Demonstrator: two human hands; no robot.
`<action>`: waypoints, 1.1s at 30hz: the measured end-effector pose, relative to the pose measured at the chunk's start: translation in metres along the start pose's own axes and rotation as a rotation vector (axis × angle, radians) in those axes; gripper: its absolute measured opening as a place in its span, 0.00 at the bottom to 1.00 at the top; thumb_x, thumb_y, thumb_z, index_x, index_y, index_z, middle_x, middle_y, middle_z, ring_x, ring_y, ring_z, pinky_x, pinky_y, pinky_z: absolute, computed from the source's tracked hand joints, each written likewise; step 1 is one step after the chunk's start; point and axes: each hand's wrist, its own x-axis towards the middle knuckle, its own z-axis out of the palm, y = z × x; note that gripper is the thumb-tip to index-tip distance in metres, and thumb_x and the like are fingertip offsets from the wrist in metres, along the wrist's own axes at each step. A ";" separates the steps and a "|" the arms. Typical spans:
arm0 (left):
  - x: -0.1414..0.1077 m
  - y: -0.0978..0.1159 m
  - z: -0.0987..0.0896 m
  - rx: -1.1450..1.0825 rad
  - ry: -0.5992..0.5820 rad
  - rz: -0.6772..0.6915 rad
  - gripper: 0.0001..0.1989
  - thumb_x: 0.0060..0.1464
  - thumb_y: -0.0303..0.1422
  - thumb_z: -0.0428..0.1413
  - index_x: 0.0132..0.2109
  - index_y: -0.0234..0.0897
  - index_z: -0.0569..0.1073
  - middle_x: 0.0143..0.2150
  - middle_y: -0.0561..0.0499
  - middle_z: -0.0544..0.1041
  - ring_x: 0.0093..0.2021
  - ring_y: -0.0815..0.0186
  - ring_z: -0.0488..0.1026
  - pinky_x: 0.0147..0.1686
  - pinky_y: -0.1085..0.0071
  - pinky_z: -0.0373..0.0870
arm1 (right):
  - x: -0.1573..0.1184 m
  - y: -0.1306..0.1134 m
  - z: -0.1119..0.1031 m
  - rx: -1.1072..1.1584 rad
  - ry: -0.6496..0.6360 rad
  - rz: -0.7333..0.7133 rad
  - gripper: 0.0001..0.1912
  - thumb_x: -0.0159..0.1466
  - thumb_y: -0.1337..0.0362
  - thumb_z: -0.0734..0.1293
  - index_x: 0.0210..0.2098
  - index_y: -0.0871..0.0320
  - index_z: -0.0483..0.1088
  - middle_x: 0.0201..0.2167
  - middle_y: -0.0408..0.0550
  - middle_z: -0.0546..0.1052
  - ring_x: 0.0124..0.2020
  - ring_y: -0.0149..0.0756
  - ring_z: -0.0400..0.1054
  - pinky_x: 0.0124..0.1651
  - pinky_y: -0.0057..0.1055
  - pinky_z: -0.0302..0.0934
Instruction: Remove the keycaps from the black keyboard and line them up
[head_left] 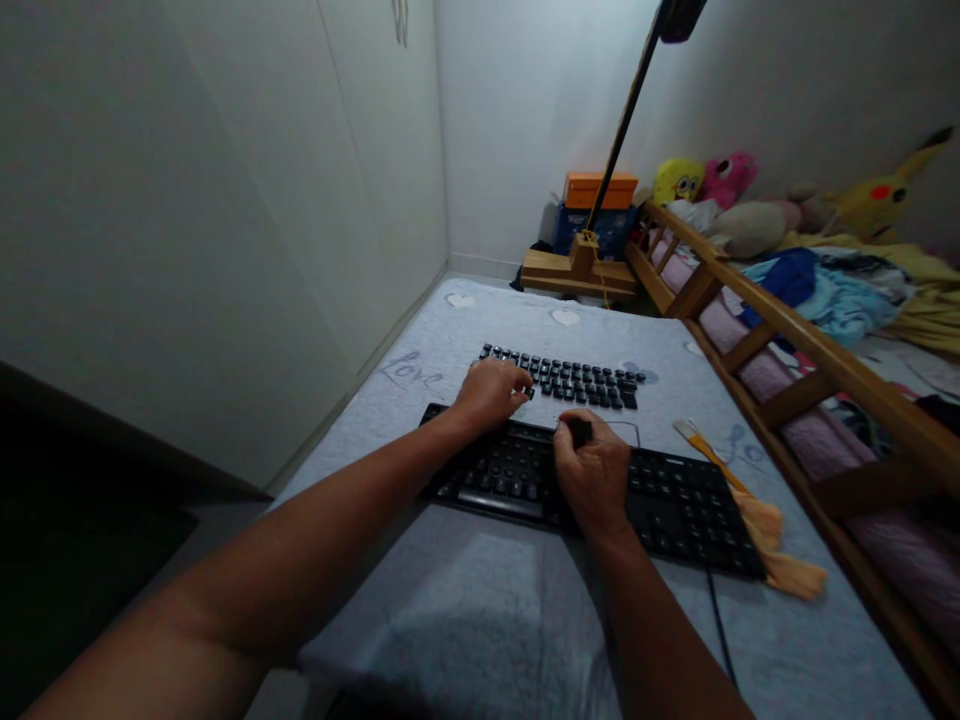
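A black keyboard [697, 505] lies across the cloth-covered surface, its cable running toward me. Beyond its far edge, loose black keycaps [589, 382] are laid out in rows. My left hand [489, 390] reaches over the keyboard's far left edge to these rows, its thumb and fingers pinched at a small black keycap [529, 393]. Over the middle of the keyboard, my right hand [596, 465] is closed around a small dark piece [580, 431]; its kind is unclear. The hands and forearms hide part of the keyboard and some keycaps.
To the right lie a brush with a yellow handle [712, 455] and an orange cloth [787, 570]. A wooden bed rail [795, 310] borders the right side, with plush toys and bedding behind. White cabinet doors [300, 200] flank the left. A wooden lamp stand [577, 270] is at the back.
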 end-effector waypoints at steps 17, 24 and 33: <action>0.041 -0.003 0.037 0.202 -0.102 -0.034 0.15 0.50 0.30 0.57 0.45 0.44 0.80 0.39 0.49 0.82 0.45 0.57 0.76 0.48 0.65 0.68 | -0.001 0.004 0.002 -0.005 0.010 -0.023 0.07 0.60 0.69 0.61 0.31 0.58 0.71 0.29 0.50 0.78 0.32 0.40 0.73 0.41 0.35 0.66; 0.038 -0.004 0.039 0.235 -0.079 -0.026 0.14 0.52 0.31 0.55 0.46 0.46 0.79 0.38 0.49 0.81 0.44 0.58 0.75 0.47 0.64 0.68 | -0.001 0.003 0.000 0.001 0.006 -0.014 0.07 0.60 0.68 0.61 0.31 0.59 0.72 0.29 0.50 0.78 0.33 0.40 0.73 0.41 0.36 0.66; 0.040 -0.004 0.033 0.283 -0.077 0.013 0.11 0.50 0.33 0.57 0.41 0.40 0.80 0.38 0.44 0.81 0.43 0.54 0.75 0.44 0.62 0.67 | -0.001 0.003 0.002 0.004 -0.003 0.006 0.07 0.61 0.68 0.61 0.31 0.57 0.71 0.30 0.49 0.78 0.33 0.39 0.73 0.41 0.35 0.65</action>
